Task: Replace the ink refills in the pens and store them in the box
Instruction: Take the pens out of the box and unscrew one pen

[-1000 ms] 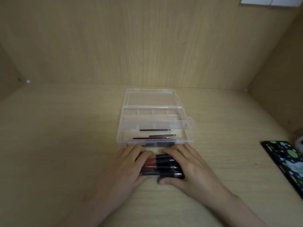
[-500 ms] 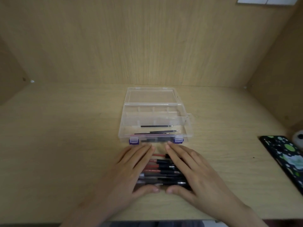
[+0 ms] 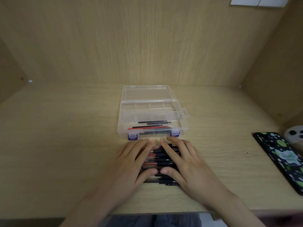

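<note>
Two hands lying flat over pile of pens (image 3: 159, 159) on counter (image 3: 65, 145). Left hand (image 3: 131, 163) covering pile's 9 o'clock side, right hand (image 3: 188, 166) covering 3 o'clock side; fingers (image 3: 170, 149) straight and spread, pressing down, thumbs nearly touching over pile. Grip of both wide, closing round nothing. Clear box (image 3: 147, 114) sitting just beside pile at 12 o'clock, lid (image 3: 147, 94) lying open beyond it. Thin black and red refills (image 3: 155, 122) lying in box's 6 o'clock compartment. Patterned phone (image 3: 283, 159) lying well apart at 3 o'clock.
</note>
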The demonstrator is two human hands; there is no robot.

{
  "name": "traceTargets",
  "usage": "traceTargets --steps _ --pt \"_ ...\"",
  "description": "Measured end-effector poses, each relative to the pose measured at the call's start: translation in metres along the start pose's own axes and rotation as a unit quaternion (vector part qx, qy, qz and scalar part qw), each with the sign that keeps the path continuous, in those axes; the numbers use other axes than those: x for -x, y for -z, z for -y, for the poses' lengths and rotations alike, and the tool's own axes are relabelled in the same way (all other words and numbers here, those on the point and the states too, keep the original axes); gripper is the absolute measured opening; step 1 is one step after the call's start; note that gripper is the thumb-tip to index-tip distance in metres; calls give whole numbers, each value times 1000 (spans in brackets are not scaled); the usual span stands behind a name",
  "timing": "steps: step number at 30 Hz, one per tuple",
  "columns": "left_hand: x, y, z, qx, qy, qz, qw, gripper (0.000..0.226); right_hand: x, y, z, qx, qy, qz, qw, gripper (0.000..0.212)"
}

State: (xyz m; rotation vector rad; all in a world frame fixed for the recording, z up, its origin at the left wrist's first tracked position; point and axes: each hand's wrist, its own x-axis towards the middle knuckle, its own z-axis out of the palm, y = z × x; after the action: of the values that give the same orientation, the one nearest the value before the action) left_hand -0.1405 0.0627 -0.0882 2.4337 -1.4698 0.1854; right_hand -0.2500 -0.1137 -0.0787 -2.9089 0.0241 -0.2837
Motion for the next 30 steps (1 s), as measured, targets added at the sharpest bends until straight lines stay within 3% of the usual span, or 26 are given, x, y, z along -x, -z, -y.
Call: traceTargets --steps 6,11,18,23,30 --pt "16 -1 -1 -16 -81 14 996 53 34 2 -15 -109 50 -57 991 46" --pt "16 -3 2 -34 -70 30 997 57 43 3 -19 -128 55 -87 986 24" --pt "11 8 -5 31 -72 -29 997 57 37 -3 -18 -137 57 -120 982 18" --pt "2 16 -30 41 -121 -95 987 48 24 5 -5 -256 20 -173 951 15" --pt "-6 24 -40 45 -77 -132 987 26 19 9 3 -358 -40 -195 912 20"
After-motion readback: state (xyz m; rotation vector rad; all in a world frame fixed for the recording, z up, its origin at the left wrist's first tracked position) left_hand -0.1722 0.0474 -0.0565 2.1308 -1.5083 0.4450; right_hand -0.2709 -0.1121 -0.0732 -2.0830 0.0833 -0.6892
